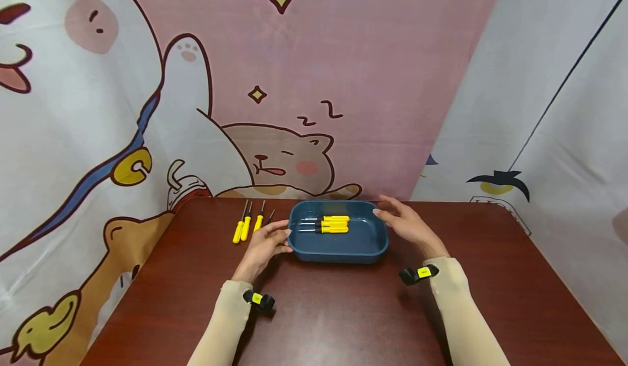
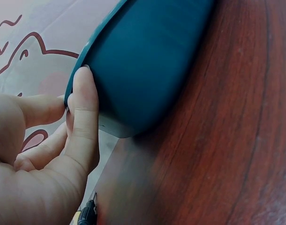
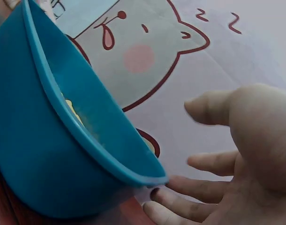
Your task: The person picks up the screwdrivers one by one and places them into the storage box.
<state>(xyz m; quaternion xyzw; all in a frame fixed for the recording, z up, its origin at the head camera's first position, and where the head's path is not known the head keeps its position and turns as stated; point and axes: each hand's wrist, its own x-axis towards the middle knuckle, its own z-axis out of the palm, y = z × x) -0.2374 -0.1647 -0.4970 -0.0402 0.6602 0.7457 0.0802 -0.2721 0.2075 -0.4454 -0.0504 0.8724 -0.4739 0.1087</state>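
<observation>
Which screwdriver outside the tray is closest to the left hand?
The rightmost screwdriver of the four outside the tray: the left hand partly hides it, while the other three lie farther left.

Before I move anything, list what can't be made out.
Head: handle of the rightmost loose screwdriver, mostly behind the left hand.
Head: tip shapes of the screwdrivers in the tray, too small.
Left wrist: the tray's inside, hidden by its wall.
Right wrist: yellow handles, mostly behind the tray's rim.

Room light even, soft. From where I stand: pale glare on the worktop [image 1: 324, 314], soft shadow along the right sleeve [image 1: 463, 311]. Head view fairly crisp. Wrist views dimmer; right one hazy, tray [image 3: 54, 140] soft-edged, cloth [image 3: 260, 56] washed pale.
</observation>
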